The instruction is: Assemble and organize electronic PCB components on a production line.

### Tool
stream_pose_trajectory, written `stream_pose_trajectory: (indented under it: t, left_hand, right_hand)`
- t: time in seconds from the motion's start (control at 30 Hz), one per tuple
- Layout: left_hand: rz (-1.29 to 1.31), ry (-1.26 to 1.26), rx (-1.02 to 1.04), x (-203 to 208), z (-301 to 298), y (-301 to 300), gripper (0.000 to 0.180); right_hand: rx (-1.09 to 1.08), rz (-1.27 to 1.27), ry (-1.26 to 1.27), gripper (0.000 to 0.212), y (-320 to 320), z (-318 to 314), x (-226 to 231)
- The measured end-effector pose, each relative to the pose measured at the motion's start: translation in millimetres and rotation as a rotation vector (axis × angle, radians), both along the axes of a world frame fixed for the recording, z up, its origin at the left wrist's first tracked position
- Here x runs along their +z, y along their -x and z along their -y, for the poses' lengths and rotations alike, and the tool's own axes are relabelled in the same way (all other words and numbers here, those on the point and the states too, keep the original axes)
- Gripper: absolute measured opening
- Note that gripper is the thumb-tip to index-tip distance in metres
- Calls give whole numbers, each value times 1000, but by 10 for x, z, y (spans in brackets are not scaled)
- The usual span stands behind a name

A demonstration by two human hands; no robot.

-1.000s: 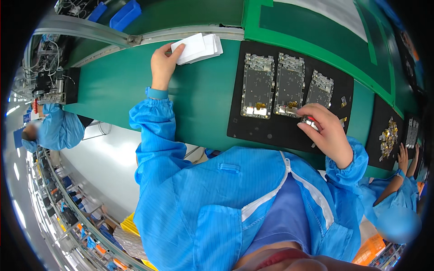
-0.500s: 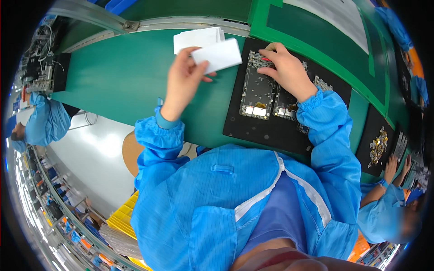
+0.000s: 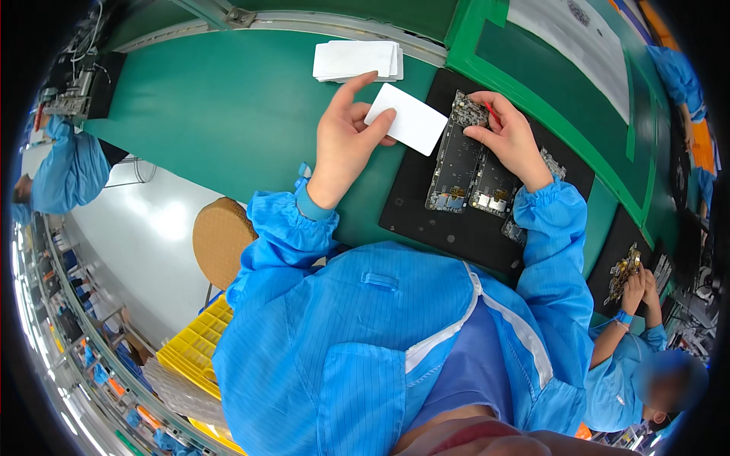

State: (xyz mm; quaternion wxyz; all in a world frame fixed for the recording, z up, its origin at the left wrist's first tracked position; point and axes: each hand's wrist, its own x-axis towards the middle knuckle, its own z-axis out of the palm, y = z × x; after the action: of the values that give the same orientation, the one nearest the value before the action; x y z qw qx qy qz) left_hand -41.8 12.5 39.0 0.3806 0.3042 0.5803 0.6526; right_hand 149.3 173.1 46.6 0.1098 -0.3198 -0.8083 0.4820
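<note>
My left hand (image 3: 346, 143) pinches a blank white card (image 3: 409, 120) between thumb and fingers, its index finger stretched away. The card is held up over the left edge of a black mat (image 3: 420, 222). At the far end of a long dark circuit board (image 3: 455, 159), my right hand (image 3: 513, 143) has thumb and fingers closed on its component-covered part. That board leans slightly, its near end close to the mat. A small red item (image 3: 493, 113) shows by the right fingers; its kind is unclear. Beside it lies another circuit board (image 3: 490, 181), partly covered by my right hand.
A stack of white cards (image 3: 355, 59) lies on the green tabletop (image 3: 205, 106) at the far side. A green-edged frame (image 3: 559, 83) borders the mat on the right. At the lower right a co-worker's hands (image 3: 637, 289) handle small parts. A round brown stool (image 3: 220, 242) stands left.
The card in my left hand has turned, its right end now pointing down toward the mat. The board under my right hand has tilted. The co-worker's hands have moved onto the small parts.
</note>
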Motion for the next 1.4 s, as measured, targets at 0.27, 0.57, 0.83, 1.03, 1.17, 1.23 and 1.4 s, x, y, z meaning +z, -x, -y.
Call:
stream_pose_trajectory:
  t: [0.27,0.57,0.83,1.03,1.17,1.23,1.4]
  left_hand:
    - [-42,12,54,13,27,-133,47]
    - [-33,37,65,9,103,-255,49]
    - [-75,68,-48,-30,64,-257,45]
    - [-1001,160,76,-101,-79,-81,48]
    - [-1262,117,505,-158,-328,529,56]
    - [-1253,233,456,-250,-405,694,60]
    - [-954,366,294,-311,-486,950,62]
  right_hand:
    - [-22,-208,9,50,-24,-4,-193]
    - [-39,-88,-32,48,-21,27,-43]
    - [-37,-172,-72,48,-16,39,-156]
    - [31,107,-279,48,26,74,-64]
    - [33,47,-458,54,-24,109,-39]
    - [-69,117,-600,61,-123,75,43]
    - [-93,240,-425,51,-492,-104,31]
